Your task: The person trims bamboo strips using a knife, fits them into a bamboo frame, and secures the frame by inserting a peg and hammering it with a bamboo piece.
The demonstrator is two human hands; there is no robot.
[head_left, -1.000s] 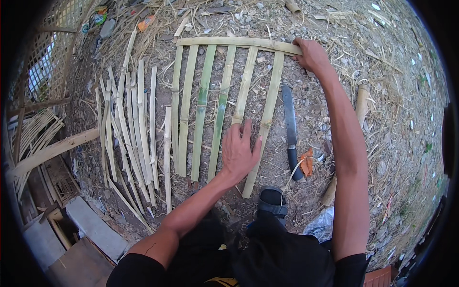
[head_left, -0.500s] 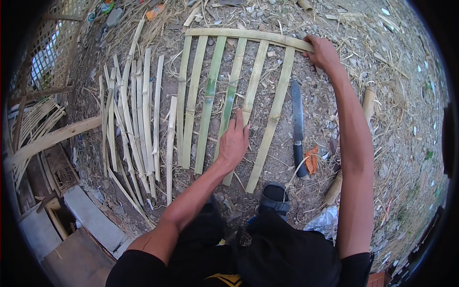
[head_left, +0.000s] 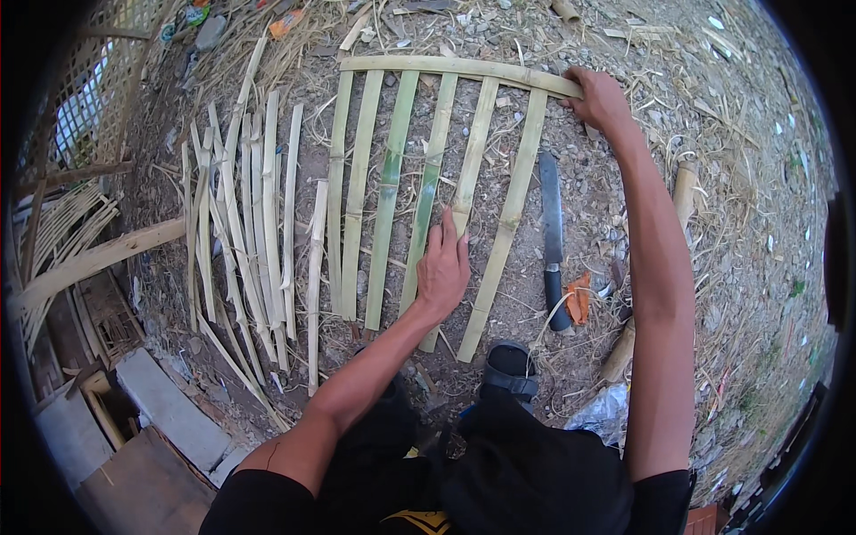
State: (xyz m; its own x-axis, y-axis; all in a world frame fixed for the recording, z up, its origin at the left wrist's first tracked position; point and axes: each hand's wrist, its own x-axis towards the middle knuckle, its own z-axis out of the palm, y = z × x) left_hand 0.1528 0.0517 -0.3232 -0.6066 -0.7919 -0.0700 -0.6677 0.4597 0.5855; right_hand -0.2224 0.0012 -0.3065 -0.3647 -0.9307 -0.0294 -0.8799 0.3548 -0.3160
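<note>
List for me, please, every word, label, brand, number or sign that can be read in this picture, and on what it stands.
There is no text that can be read.
Green wrapper, upper left: too small and blurred to read.
Orange scrap beside the knife: no letters can be made out.
Yellow mark on the black clothing: partly hidden, no word readable.
Bamboo strips: no lettering visible.

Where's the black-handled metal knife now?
Head view, right of centre: the black-handled metal knife lies right of the rightmost pale-green bamboo slat, beside a crumpled orange scrap.
</note>
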